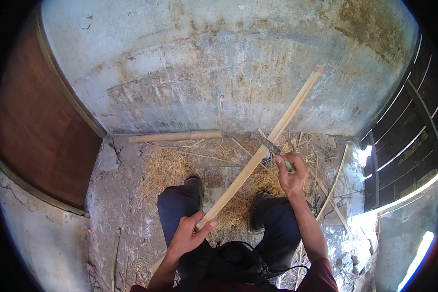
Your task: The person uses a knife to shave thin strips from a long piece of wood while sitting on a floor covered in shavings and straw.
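A long, pale split bamboo strip (243,177) slants from my lap up to the far right. Near its lower end, over my left knee, my left hand (189,234) is closed around it. My right hand (293,173) grips a knife (271,146) with a green handle, mostly covered by my fingers. The knife's dark blade lies across the strip, against its upper half. Another pale end shows below my left wrist; I cannot tell if it belongs to the same strip.
Curly shavings (168,168) litter the floor around my shoes. A bamboo pole (175,136) lies along the foot of the stained wall (180,82). Thin sticks (333,185) lie at the right, near dark slatted boards (404,131). A brown door panel (44,117) stands at the left.
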Action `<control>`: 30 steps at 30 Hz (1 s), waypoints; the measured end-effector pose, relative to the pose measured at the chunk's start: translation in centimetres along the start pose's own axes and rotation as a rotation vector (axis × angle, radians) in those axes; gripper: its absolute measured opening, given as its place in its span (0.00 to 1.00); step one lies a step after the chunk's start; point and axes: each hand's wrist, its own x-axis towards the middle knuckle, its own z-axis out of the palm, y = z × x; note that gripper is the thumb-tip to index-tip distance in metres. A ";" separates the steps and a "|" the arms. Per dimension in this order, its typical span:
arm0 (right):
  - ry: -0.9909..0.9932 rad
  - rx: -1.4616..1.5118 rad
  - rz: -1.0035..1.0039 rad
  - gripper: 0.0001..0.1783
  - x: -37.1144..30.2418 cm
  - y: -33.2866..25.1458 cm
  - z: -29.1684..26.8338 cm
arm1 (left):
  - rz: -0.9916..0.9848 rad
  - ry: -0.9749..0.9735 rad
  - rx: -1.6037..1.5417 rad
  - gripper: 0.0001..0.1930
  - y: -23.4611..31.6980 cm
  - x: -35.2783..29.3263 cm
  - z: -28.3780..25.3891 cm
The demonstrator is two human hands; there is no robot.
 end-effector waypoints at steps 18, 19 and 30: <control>-0.074 -0.156 0.014 0.10 2.2 3.4 -2.6 | -0.084 -0.038 -0.024 0.19 -1.2 -1.6 -0.6; -0.109 -0.193 0.095 0.09 2.3 3.5 -2.8 | -0.080 -0.038 -0.023 0.19 -1.5 -1.7 -0.8; -0.061 -0.135 0.175 0.11 2.2 5.1 -2.0 | -0.129 -0.056 0.005 0.18 -1.6 -2.3 -1.6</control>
